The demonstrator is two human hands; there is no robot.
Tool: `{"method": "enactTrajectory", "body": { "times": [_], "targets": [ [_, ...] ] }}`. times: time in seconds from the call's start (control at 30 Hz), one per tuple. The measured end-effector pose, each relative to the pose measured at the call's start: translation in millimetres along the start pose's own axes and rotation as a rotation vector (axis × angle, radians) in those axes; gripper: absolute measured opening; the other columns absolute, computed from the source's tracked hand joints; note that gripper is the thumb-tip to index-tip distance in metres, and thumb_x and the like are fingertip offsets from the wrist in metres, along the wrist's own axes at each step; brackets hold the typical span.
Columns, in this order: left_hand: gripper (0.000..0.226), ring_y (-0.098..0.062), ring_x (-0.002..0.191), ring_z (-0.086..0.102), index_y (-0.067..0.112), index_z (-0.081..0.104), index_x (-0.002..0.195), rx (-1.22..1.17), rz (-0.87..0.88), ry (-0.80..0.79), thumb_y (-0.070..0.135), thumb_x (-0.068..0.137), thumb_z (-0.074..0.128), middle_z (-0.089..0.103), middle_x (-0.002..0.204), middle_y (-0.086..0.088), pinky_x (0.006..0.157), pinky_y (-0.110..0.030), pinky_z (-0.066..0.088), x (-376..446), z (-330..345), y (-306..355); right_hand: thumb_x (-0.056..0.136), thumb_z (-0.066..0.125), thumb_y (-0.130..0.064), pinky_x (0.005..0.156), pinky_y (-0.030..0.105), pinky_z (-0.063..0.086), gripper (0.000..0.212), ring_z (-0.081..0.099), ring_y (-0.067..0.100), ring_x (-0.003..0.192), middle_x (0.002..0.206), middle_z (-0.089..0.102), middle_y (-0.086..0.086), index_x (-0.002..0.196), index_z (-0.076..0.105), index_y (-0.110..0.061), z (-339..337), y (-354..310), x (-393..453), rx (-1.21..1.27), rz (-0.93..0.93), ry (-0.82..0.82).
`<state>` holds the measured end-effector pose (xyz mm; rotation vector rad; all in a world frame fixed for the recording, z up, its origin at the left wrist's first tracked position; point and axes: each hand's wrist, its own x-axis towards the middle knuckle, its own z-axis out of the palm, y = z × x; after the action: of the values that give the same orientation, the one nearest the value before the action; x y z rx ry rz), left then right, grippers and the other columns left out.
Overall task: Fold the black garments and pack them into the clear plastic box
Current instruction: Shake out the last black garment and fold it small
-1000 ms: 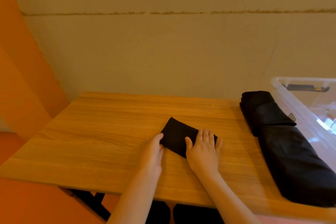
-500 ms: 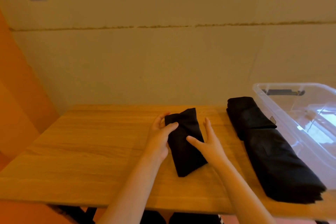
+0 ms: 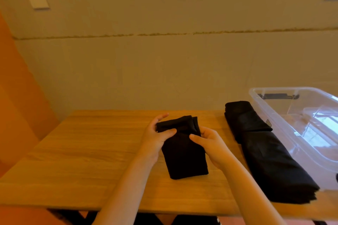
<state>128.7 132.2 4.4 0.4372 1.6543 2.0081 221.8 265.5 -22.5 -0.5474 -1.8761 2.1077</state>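
Clear plastic box [image 3: 300,126] is cut off at frame right. Two black garments: a long folded garment [image 3: 263,151] beside it; small garment [image 3: 182,150] further left, gripped by left hand [image 3: 157,137] and right hand [image 3: 210,142].

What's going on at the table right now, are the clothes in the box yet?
Not yet. A person grips a small folded black garment with both hands, the left hand and right hand holding its far end while the near end rests on the wooden table. A larger folded black garment lies to the right, beside the clear plastic box, which shows no clothing inside.
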Motion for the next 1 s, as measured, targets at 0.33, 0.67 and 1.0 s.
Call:
{"method": "enactTrajectory", "body": {
  "times": [0.33,0.67,1.0],
  "targets": [
    [0.007,0.0,0.083,0.06,0.021,0.068,0.08,0.635,0.372,-0.129,0.014,0.08,0.071,0.065,0.086,0.012,0.071,-0.006,0.042,13,-10,12,0.094,0.048,-0.016,0.086,0.036,0.053,0.017,0.068,0.017,0.094,0.101,0.071,0.003,0.104,0.063,-0.018,8,-6,-3,-0.048,0.052,-0.087],
    [0.016,-0.005,0.088,0.057,0.02,0.069,0.101,0.826,0.25,-0.11,0.02,0.085,0.066,0.062,0.093,0.011,0.068,-0.012,0.042,19,1,3,0.095,0.047,-0.022,0.085,0.034,0.053,0.022,0.068,0.02,0.096,0.104,0.069,0.008,0.109,0.061,-0.011,15,1,0,0.001,0.167,-0.156],
    [0.06,-0.019,0.127,0.041,0.023,0.05,0.127,0.742,0.084,0.12,0.042,0.075,0.073,0.044,0.136,0.003,0.098,-0.033,0.038,25,-1,-9,0.094,0.049,-0.015,0.078,0.029,0.055,0.018,0.068,0.017,0.094,0.102,0.071,0.004,0.107,0.062,-0.016,17,-1,3,-0.009,0.121,-0.137]
  ]
}}
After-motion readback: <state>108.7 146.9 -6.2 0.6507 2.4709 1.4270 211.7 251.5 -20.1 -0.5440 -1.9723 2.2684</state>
